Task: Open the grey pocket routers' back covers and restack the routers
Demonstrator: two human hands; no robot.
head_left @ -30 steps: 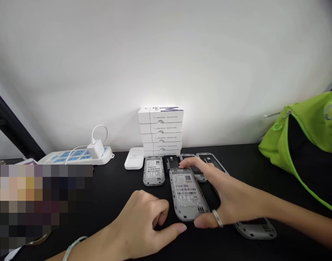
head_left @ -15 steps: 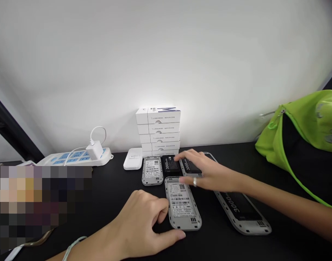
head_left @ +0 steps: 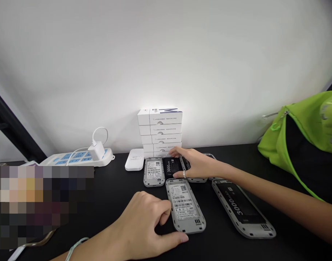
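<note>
My right hand (head_left: 193,163) reaches over a loose black 3000mAh battery (head_left: 171,167), thumb at its near end and fingertips at its far end. My left hand (head_left: 146,223) rests on the table beside a grey device (head_left: 191,227) with an open back and a printed label inside. Its index finger is curled against the left edge and its thumb is stretched along the near edge, apart from the finger. Left of the battery lies another open device (head_left: 154,172) with its label showing. A device with a battery (head_left: 243,206) fitted lies to the right.
Behind the battery stands a stack of white boxes (head_left: 162,128) against the wall. A white device (head_left: 135,159) lies left of it. A power strip (head_left: 73,157) holds a plugged white charger (head_left: 96,150). A green bag (head_left: 274,141) sits at the right. More devices (head_left: 200,179) lie partly under my right hand.
My right hand has moved slightly left and lowered, bringing its thumb and fingertips to the ends of the loose battery. My left hand has stayed by the open device. The view has shifted slightly.
</note>
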